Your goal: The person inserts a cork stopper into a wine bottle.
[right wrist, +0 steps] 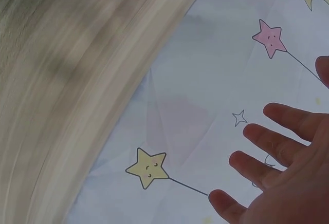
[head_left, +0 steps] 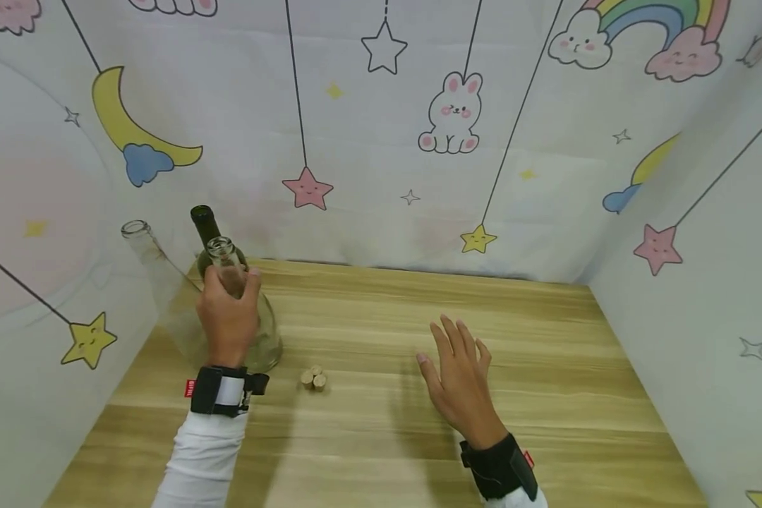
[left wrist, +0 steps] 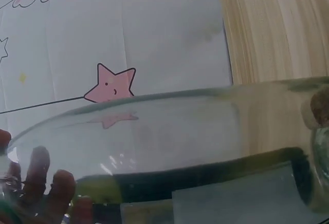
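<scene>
White sheeting [head_left: 381, 141] printed with moons, stars, a rabbit and a rainbow is hanging around a wood-grain worktop [head_left: 368, 437]. Farthest left, a clear bottle [head_left: 159, 271] is standing with its open mouth showing, beside the left forearm. Next to it, a dark green bottle [head_left: 204, 224] is standing behind a second clear bottle [head_left: 269, 339], partly hidden by it. Around this second clear bottle's neck the left hand [head_left: 230, 317] is curling its thumb and fingers, holding it; whether its base is touching the worktop cannot be told. Just right of this bottle, small corks [head_left: 314, 379] are sitting bunched together on the worktop. Farther right, well apart from the corks, the right hand [head_left: 462, 388] is holding nothing, its fingers stretching out and spreading apart. Black straps [head_left: 497, 466] are wrapping both wrists above white sleeves [head_left: 200, 458].
</scene>
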A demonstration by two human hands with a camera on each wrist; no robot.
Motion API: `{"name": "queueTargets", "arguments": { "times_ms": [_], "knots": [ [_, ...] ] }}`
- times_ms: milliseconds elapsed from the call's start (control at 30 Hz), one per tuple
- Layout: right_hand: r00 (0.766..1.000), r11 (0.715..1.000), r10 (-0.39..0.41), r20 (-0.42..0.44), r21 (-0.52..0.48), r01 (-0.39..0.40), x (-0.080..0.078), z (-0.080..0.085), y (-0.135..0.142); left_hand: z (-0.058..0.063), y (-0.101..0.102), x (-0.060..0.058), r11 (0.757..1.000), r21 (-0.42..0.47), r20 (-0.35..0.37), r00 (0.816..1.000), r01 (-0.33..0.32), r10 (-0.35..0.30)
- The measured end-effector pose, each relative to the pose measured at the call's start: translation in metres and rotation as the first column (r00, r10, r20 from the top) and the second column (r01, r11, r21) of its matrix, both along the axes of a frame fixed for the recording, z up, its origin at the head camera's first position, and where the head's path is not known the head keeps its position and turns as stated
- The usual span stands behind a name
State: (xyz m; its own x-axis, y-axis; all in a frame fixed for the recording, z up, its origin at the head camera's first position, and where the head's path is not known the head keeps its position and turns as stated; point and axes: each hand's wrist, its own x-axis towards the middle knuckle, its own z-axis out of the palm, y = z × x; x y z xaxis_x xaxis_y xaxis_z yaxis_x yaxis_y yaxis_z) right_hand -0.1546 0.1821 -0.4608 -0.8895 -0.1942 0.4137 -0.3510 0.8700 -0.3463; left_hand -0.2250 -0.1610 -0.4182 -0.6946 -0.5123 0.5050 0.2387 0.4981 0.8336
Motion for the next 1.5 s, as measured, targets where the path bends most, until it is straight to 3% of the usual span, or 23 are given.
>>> {"name": "queueTargets", "arguments": {
  "times_ms": [233, 400, 600, 800, 933, 1067, 1300, 1500],
  "knots": [
    [1.000, 1.000, 0.010, -0.003, 0.000, -0.010, 0.002, -0.001, 0.000, 0.002, -0.004, 0.003, 0.999, 0.006, 0.024, 0.999, 0.034, -0.034],
    [1.000, 1.000, 0.009, -0.001, -0.001, -0.009, 0.003, 0.000, 0.001, 0.007, -0.002, 0.013, 0.999, -0.024, 0.004, 1.000, 0.023, -0.023],
    [1.000, 1.000, 0.002, 0.003, 0.004, -0.002, 0.005, 0.003, 0.001, 0.029, 0.008, 0.037, 0.993, -0.115, -0.051, 0.998, 0.037, -0.043],
    [1.000, 1.000, -0.002, 0.016, 0.012, 0.002, 0.006, 0.005, 0.004, 0.054, 0.027, 0.070, 0.972, -0.200, -0.100, 0.984, 0.125, -0.147],
    [1.000, 1.000, -0.010, 0.015, 0.006, 0.010, 0.007, 0.006, 0.008, 0.065, 0.046, 0.088, 0.950, -0.221, -0.137, 0.957, 0.223, -0.256],
    [1.000, 1.000, -0.016, 0.009, 0.000, 0.016, 0.010, 0.008, 0.011, 0.067, 0.070, 0.101, 0.904, -0.248, -0.113, 0.917, 0.348, -0.383],
    [1.000, 1.000, -0.016, -0.003, -0.001, 0.016, 0.013, 0.008, 0.013, 0.058, 0.108, 0.115, 0.807, -0.221, -0.041, 0.822, 0.547, -0.568],
    [1.000, 1.000, -0.021, -0.018, -0.002, 0.021, 0.014, 0.010, 0.014, 0.045, 0.135, 0.118, 0.740, -0.144, -0.032, 0.744, 0.658, -0.668]
  ]
}}
